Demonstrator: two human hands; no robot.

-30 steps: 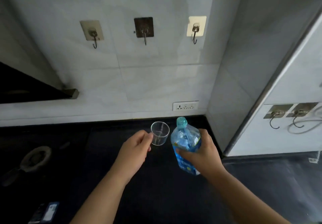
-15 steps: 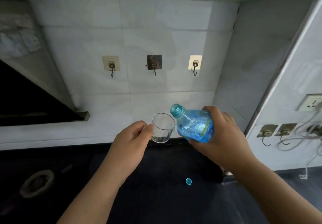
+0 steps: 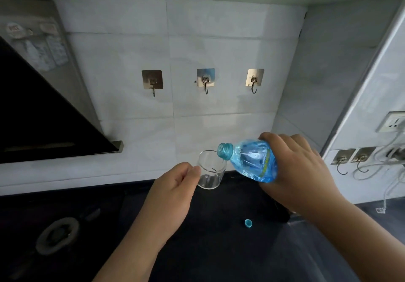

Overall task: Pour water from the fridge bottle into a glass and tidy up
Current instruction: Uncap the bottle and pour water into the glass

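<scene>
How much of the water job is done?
Done: the cap is off and lies on the counter. Happening now: the right hand tips the bottle with its mouth over the glass, which the left hand holds. The glass looks nearly empty. Left: fill it, put the cap back on, and tidy up.

1. The glass (image 3: 210, 172) sits in the left hand (image 3: 175, 190), above the counter (image 3: 219, 249); the bottle (image 3: 252, 160), in the right hand (image 3: 300, 172), lies tilted just right of it, mouth over the rim.
2. The cap (image 3: 248, 223) lies on the counter, below the bottle.
3. Three wall hooks (image 3: 205, 81) hang behind.
</scene>
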